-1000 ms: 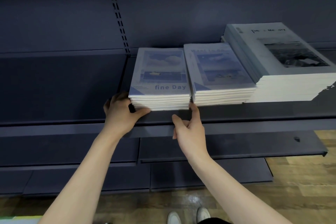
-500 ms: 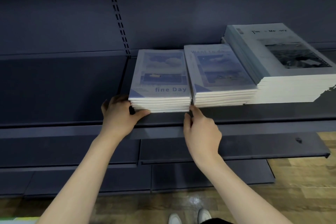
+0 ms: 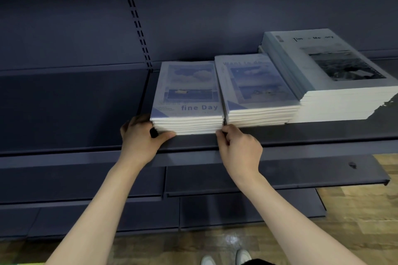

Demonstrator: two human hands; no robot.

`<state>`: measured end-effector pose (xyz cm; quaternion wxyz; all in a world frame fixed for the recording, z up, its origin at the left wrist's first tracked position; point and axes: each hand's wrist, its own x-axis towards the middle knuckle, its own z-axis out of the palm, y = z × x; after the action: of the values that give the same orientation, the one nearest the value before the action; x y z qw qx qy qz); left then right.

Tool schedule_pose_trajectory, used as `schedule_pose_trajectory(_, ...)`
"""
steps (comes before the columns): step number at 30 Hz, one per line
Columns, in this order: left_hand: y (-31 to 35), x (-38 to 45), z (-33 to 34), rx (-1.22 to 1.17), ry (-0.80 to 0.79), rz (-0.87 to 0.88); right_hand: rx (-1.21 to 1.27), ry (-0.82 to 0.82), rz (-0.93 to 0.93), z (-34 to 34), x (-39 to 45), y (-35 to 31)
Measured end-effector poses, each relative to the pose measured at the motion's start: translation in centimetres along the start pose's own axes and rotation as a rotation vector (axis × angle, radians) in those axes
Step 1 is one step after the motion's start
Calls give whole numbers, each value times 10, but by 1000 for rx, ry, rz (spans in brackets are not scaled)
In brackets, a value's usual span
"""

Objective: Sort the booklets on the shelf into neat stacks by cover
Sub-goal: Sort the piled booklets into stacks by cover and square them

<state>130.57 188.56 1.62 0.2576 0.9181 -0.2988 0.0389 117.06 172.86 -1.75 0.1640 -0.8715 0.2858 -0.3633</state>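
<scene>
Hands (image 3: 189,144) flank "fine Day" stack (image 3: 187,112).

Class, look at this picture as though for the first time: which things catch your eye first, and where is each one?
Three pale stacks of booklets stand out in a row on the dark shelf: the fine Day stack on the left, a blue-cover stack in the middle, and a taller grey stack on the right. Next come the hands: the left hand grips the fine Day stack's front left corner, and the right hand touches its front right corner.
</scene>
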Motion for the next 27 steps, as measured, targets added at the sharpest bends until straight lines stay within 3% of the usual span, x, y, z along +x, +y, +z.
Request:
schedule_pose_trajectory(13, -7, 4, -7, 3, 5, 100, -28, 6, -32, -2, -1, 0)
schedule_pose_trajectory(20, -7, 3, -5, -111, -51, 1, -13, -86, 64, -7, 0, 2)
schedule_pose_trajectory(27, -2, 9, -9, 247, -205, 114, -74, -56, 92, -3, -3, -7)
